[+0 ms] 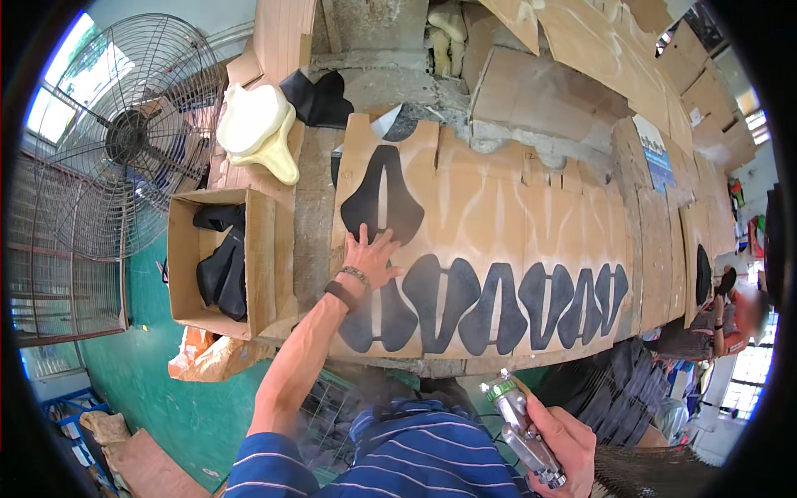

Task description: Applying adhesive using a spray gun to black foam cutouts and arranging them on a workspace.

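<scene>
My left hand point(371, 259) reaches over the cardboard-covered table with its fingers spread. Its fingertips touch the lower edge of a black saddle-shaped piece point(404, 209) with a long slit down its middle. Beneath that hand lies another black piece point(394, 325), partly covered by my hand and wrist. Several similar black cut pieces point(427, 305) continue rightward in a row along the table's near edge. Close to my body, my right hand point(571, 444) is closed around a silver spray gun point(516, 419) with green at its front, which points up and left.
An open cardboard box point(270, 274) holding black pieces stands left of the sheet. Behind it are cream saddle-shaped forms point(253, 124) and a large wire-cage fan point(124, 137). Stacked black material point(610, 386) lies at lower right. Another person point(730, 328) is at far right.
</scene>
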`<act>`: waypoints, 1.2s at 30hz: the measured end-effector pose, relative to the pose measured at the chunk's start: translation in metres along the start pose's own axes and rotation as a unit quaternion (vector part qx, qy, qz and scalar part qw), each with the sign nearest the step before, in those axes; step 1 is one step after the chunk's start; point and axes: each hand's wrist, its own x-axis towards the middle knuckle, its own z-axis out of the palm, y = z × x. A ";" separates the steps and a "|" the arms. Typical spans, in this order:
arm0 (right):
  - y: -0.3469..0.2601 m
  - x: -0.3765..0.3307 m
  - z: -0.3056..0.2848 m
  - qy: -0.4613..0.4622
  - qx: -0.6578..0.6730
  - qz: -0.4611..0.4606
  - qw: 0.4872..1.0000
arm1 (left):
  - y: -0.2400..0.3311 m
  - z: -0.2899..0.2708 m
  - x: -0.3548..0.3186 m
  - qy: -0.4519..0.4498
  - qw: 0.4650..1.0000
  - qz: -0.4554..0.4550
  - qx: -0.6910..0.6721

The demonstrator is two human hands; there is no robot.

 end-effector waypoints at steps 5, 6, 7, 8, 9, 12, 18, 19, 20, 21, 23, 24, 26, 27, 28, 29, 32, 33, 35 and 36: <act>0.003 0.013 0.000 0.006 -0.018 -0.022 1.000 | 0.003 -0.002 0.004 -0.006 1.000 0.000 -0.009; 0.007 0.014 0.000 0.020 -0.037 -0.022 0.999 | 0.004 -0.003 0.005 -0.008 1.000 0.003 -0.007; 0.014 0.020 0.002 0.024 -0.053 -0.029 0.998 | 0.000 -0.002 0.000 -0.012 1.000 -0.007 -0.005; 0.020 0.024 0.007 0.064 -0.072 -0.056 0.994 | -0.001 0.000 0.000 -0.013 1.000 -0.009 -0.005; 0.023 0.024 0.008 0.063 -0.070 -0.056 0.994 | -0.002 0.001 0.000 -0.012 1.000 -0.009 -0.004; 0.018 0.023 0.003 0.044 -0.057 -0.058 0.996 | -0.001 0.001 0.001 -0.008 1.000 -0.004 -0.010; 0.019 0.026 0.007 0.061 -0.050 -0.051 0.996 | 0.000 -0.001 0.002 -0.010 1.000 -0.005 -0.014; 0.019 0.025 0.008 0.090 -0.065 -0.024 0.993 | -0.001 0.001 0.002 -0.006 1.000 -0.005 -0.014; 0.021 0.025 0.010 0.106 -0.068 -0.037 0.991 | -0.001 0.001 0.001 -0.006 1.000 -0.005 -0.015; 0.021 0.023 0.010 0.106 -0.068 -0.037 0.991 | -0.001 0.001 0.001 -0.007 1.000 -0.005 -0.013; 0.023 0.017 0.007 0.067 -0.063 -0.008 0.996 | -0.002 0.001 0.002 -0.008 1.000 -0.005 -0.013; 0.024 0.017 0.006 0.067 -0.063 -0.008 0.996 | -0.001 0.002 0.003 -0.009 1.000 -0.002 -0.008; 0.027 0.017 0.006 0.049 -0.083 -0.044 0.994 | -0.001 0.002 0.004 -0.010 1.000 0.001 -0.002; 0.028 0.019 0.007 0.050 -0.082 -0.044 0.994 | -0.001 0.001 0.004 -0.013 1.000 -0.001 -0.003; 0.024 0.023 0.009 0.077 -0.084 -0.038 0.993 | -0.001 0.000 0.003 -0.017 1.000 -0.003 -0.007; 0.023 0.027 0.011 0.105 -0.084 -0.034 0.990 | -0.001 0.000 0.004 -0.016 1.000 -0.003 -0.006; 0.016 0.031 0.015 0.129 -0.077 -0.046 0.988 | -0.002 0.001 0.005 -0.017 1.000 -0.004 -0.003; 0.014 0.031 0.015 0.132 -0.078 -0.049 0.987 | -0.002 0.002 0.005 -0.014 1.000 -0.003 -0.023; 0.016 0.030 0.014 0.117 -0.081 -0.064 0.988 | -0.003 0.004 0.006 -0.010 0.999 -0.002 -0.043; 0.018 0.031 0.014 0.097 -0.065 -0.075 0.990 | -0.003 0.004 0.005 -0.009 0.999 -0.001 -0.045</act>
